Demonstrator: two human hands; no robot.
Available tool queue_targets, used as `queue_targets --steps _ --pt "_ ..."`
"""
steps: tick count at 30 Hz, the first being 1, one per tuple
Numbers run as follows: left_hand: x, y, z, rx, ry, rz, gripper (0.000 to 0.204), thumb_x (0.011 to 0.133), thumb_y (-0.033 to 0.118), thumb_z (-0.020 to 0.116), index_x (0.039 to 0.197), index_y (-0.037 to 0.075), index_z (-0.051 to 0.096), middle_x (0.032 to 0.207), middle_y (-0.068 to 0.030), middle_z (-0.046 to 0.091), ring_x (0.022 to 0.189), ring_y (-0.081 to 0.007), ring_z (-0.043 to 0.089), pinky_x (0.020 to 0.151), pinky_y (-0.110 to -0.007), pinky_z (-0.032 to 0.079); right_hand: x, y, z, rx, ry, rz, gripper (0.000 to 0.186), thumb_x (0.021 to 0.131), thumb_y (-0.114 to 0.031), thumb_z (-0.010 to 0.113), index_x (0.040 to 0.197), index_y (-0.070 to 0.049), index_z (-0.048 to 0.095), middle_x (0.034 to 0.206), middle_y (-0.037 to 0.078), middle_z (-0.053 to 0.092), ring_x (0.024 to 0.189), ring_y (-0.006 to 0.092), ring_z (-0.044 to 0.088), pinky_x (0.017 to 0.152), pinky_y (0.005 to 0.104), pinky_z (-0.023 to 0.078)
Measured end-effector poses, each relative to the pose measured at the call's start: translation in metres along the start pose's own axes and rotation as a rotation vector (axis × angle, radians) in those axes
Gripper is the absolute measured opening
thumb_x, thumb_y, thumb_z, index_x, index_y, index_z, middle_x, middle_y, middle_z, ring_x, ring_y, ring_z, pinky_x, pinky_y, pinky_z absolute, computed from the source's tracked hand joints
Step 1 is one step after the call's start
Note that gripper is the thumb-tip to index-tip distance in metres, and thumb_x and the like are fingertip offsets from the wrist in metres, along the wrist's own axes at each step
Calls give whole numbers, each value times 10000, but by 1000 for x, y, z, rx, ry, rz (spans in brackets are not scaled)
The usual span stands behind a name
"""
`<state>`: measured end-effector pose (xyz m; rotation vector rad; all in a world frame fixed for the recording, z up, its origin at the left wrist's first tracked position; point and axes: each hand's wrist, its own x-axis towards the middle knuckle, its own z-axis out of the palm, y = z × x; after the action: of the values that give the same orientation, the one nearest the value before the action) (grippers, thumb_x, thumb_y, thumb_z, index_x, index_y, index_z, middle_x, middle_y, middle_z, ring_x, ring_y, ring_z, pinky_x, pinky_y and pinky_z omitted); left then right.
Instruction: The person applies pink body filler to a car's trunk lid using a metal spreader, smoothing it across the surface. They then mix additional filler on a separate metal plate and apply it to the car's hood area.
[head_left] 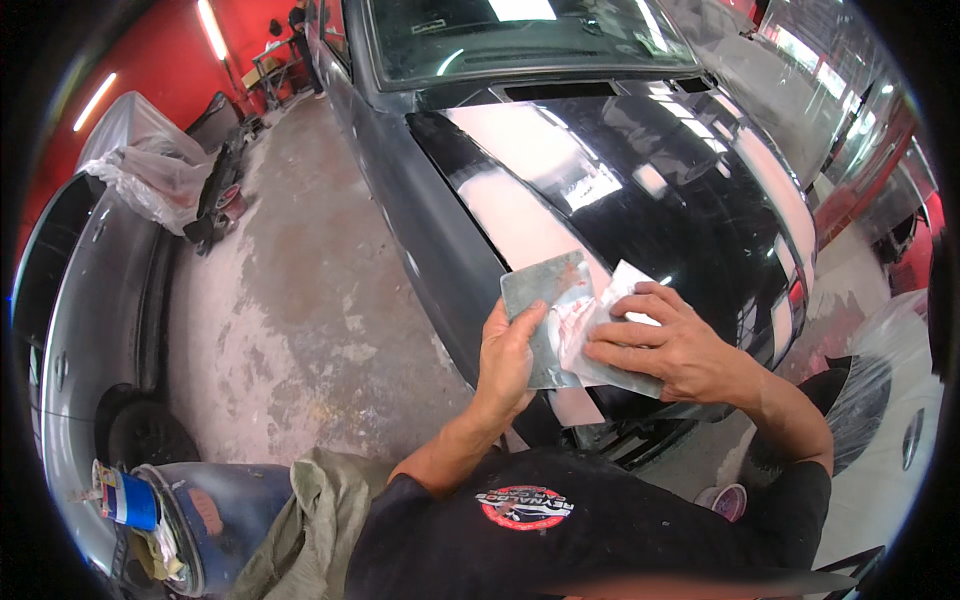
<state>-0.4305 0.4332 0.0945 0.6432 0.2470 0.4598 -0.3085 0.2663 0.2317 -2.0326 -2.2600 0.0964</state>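
Note:
In front of my chest, my left hand (507, 352) grips a flat grey mixing board (535, 287), its thumb lying over the top face. Pale pinkish putty (571, 325) is smeared across the board's right half. My right hand (672, 342) has its fingers bent over a thin, pale spreader (628, 276), which meets the putty on the board. Part of the spreader is hidden under the fingers. Beyond both hands lies the black car hood (660, 205), with wide pale pink filler patches (515, 222) along its left and right sides.
On the left stands a grey car (85, 300), partly under plastic sheeting (165, 185). At lower left, a blue drum (235, 515) carries a blue can (138, 500), with greenish cloth (320, 520) beside it. A plastic-covered light car panel (880, 400) is at the right.

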Motion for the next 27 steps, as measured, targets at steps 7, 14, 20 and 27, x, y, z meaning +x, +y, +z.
queue_targets --steps 7,14,20,27 --pt "13 18 -11 -144 51 -80 303 929 58 528 1225 -8 538 1139 -150 643 988 -249 667 857 -381 562 2 -13 60 98 144 0 649 701 -32 729 1316 -175 577 1327 88 515 1268 293 438 1120 558 298" --pt "8 37 -25 69 -56 87 311 987 128 488 1255 -26 514 1151 -151 634 983 -207 655 870 -329 533 -10 9 49 -271 226 242 631 691 -41 754 1286 -149 574 1273 64 570 1231 291 482 1081 545 364" --pt "7 22 -7 738 -109 409 414 1043 269 390 1245 -64 529 1067 -138 656 932 -156 604 839 -299 486 28 0 73 -35 437 144 537 672 -77 761 1194 -100 638 1198 66 615 1135 290 545 960 456 446" --pt "20 30 -3 521 103 585 289 991 133 518 1243 -7 543 1069 -109 664 950 -154 626 843 -304 504 6 -3 79 -130 234 50 538 671 -160 763 1196 -166 645 1203 -2 612 1145 242 536 1002 511 393"
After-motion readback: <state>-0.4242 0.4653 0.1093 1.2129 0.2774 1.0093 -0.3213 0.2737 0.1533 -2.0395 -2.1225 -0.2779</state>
